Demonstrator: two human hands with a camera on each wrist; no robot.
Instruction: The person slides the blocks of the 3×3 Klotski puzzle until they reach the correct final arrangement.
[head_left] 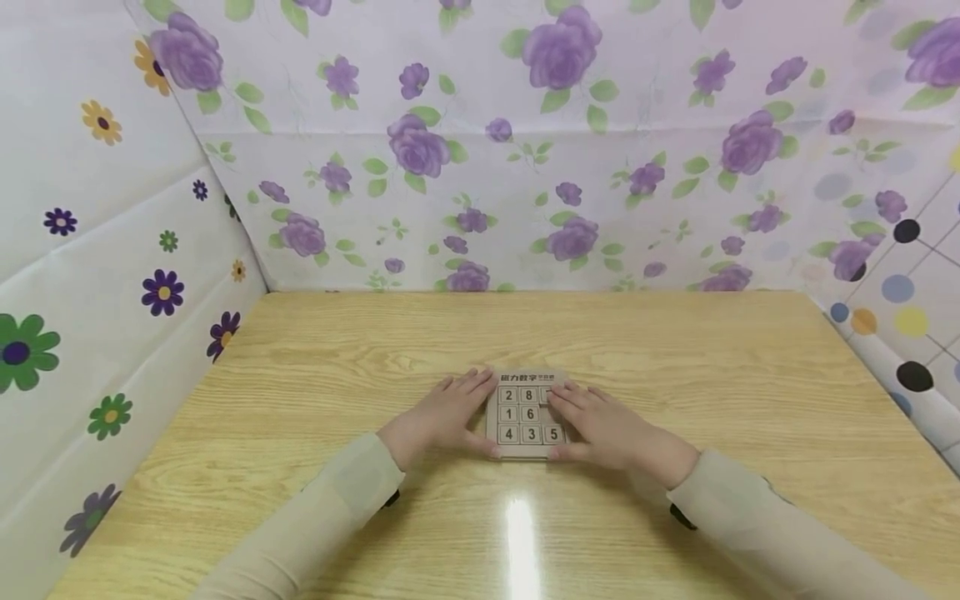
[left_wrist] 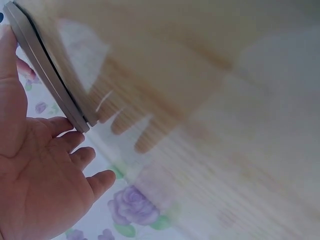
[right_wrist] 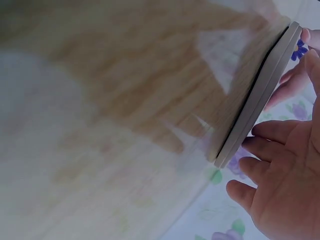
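A number sliding puzzle (head_left: 529,425) with a pale frame lies flat on the table. Readable tiles include 2, 8, 1, 6, 4, 3 and 5; fingers partly cover the top right tile, and a gap shows at the right of the middle row. My left hand (head_left: 450,417) touches the puzzle's left side, thumb by the lower corner and fingertips by the upper one. On the right side, my right hand (head_left: 603,427) rests its fingertips over the top right tile, with its thumb at the lower edge. Both wrist views show the puzzle's edge (left_wrist: 47,70) beside loosely spread fingers.
The wood-grain table (head_left: 375,342) is glossy and reflects a bright light strip. Behind it hangs a purple-flowered sheet (head_left: 480,192). A flowered sheet (head_left: 90,275) lines the left, and a dotted one (head_left: 911,287) the right.
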